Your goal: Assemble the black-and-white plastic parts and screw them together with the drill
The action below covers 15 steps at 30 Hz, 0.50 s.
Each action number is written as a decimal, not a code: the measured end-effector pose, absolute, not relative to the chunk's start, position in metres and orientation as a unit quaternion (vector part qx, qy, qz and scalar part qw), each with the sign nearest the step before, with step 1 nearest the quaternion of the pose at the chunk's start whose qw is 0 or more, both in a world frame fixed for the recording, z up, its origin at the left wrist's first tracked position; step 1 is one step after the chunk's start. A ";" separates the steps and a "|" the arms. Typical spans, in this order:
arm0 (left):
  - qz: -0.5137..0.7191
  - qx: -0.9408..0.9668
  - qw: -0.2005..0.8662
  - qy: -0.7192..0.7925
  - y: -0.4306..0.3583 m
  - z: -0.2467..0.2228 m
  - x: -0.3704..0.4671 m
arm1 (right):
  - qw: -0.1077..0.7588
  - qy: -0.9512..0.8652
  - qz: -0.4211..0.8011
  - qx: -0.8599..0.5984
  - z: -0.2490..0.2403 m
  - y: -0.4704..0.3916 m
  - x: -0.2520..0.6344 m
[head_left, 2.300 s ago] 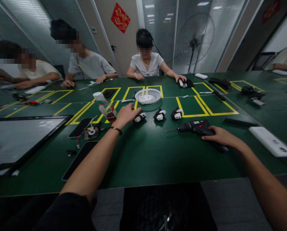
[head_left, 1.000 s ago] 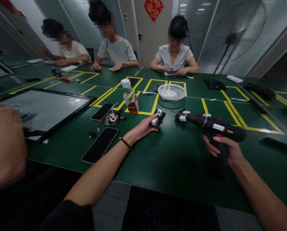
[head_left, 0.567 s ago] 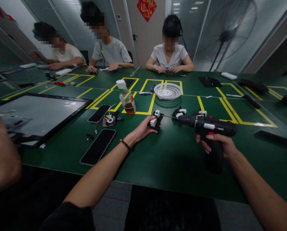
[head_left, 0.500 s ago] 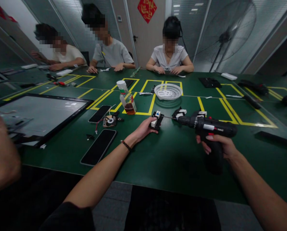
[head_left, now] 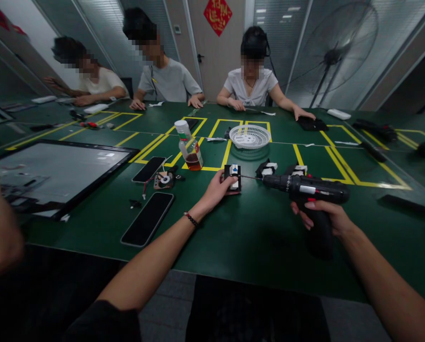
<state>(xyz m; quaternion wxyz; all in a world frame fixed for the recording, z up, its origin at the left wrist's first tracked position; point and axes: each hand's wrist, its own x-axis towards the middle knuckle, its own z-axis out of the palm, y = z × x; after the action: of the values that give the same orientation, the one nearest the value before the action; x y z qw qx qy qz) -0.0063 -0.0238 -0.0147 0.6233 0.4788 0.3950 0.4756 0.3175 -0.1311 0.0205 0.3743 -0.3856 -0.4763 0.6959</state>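
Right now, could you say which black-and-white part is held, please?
The leftmost part, gripped by the left hand; the other two lie on the table.

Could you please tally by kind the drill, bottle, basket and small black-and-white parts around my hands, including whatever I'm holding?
Drill: 1, in the right hand
Bottle: 1
Basket: 1
Black-and-white parts: 3, one in the left hand, two beyond the drill
Total: 6
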 end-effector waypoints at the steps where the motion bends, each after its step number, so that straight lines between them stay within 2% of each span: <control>1: 0.477 0.480 0.621 0.396 -0.024 -0.015 -0.007 | 0.374 -0.478 0.695 -0.386 0.021 -0.131 0.317; 15: 0.471 0.483 0.614 0.410 -0.025 -0.011 -0.007 | 0.380 -0.475 0.700 -0.375 0.020 -0.131 0.316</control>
<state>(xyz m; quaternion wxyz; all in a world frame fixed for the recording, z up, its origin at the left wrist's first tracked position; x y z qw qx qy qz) -0.0068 -0.0255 -0.0115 0.6138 0.4831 0.4102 0.4708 0.3162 -0.1310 0.0202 0.3795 -0.3752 -0.4746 0.7000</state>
